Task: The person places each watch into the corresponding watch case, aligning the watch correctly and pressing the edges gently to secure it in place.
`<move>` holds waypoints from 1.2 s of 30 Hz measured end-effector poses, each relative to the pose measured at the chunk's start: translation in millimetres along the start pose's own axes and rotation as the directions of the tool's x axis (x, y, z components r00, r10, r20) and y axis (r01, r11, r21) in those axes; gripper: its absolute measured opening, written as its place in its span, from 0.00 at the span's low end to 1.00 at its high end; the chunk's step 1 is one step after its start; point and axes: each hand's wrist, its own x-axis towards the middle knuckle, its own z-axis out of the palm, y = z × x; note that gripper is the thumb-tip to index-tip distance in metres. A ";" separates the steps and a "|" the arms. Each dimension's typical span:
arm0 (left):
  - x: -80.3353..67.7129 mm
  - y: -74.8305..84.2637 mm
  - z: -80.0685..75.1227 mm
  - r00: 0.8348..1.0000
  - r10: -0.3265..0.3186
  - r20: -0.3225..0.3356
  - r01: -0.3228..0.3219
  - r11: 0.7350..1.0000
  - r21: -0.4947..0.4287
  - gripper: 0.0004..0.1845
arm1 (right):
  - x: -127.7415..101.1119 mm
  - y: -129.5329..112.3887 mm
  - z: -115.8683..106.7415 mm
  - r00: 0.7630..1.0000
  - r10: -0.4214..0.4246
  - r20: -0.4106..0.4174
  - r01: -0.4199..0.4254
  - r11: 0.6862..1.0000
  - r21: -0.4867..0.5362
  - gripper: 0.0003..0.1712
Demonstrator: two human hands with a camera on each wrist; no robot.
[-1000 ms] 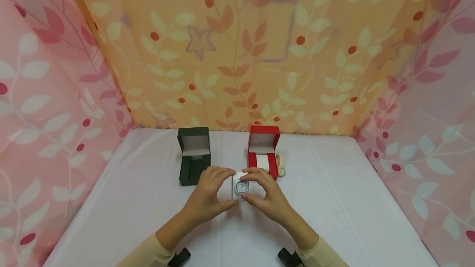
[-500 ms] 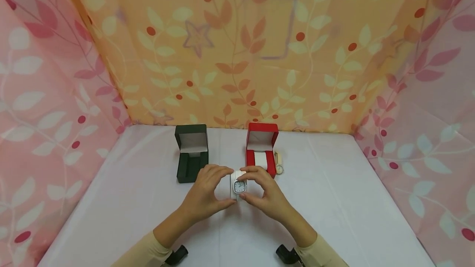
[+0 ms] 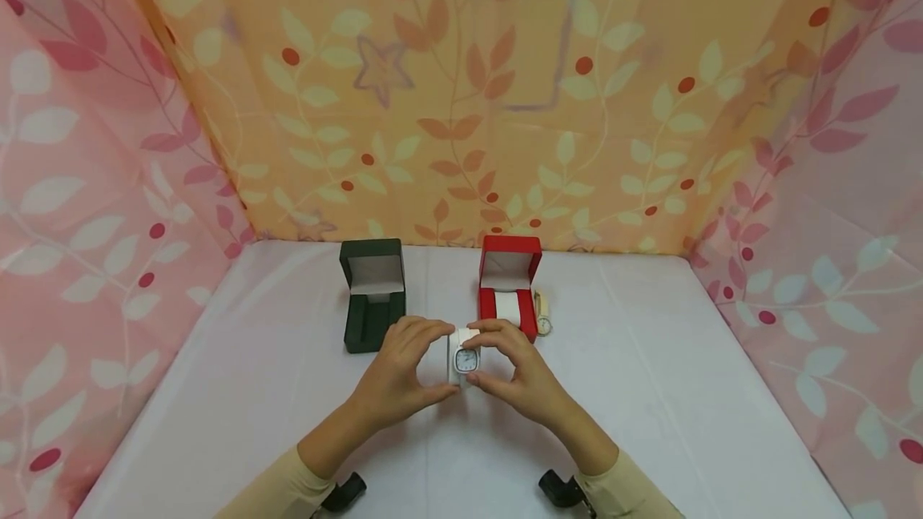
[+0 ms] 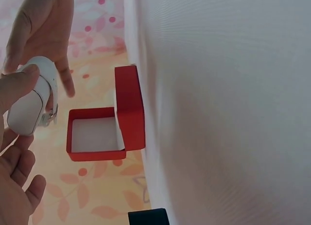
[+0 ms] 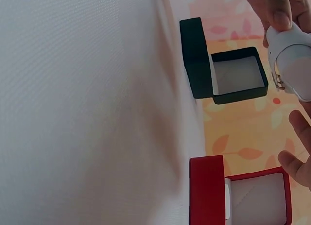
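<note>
Both hands hold a white watch [image 3: 466, 360] with a square face, wrapped round a white cushion [image 4: 26, 111], just above the table. My left hand [image 3: 440, 363] pinches its left side with thumb below and fingers above. From the other side my right hand [image 3: 490, 357] pinches the strap [image 4: 49, 84] by the face. In the right wrist view the watch [image 5: 291, 64] hangs between the fingertips. Behind the hands stand an open dark green box [image 3: 373, 295], with nothing in it, and an open red box [image 3: 510, 287] holding a white cushion [image 3: 508, 308].
A second, beige watch [image 3: 544, 315] lies right of the red box. The white table [image 3: 649, 391] is walled by leaf-patterned cloth: orange [image 3: 461, 102] at the back, pink [image 3: 86, 223] at both sides. Dark wrist camera mounts [image 3: 346, 491] show at the bottom.
Both hands keep their hold on the watch in nearly the same spot. The right thumb has closed up slightly under the watch face.
</note>
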 end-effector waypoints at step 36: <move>1.5 4.1 -13.2 0.996 -0.076 0.041 0.078 0.995 -0.066 0.45 | 1.2 2.8 -8.9 1.000 -0.015 0.015 0.017 0.987 -0.157 0.49</move>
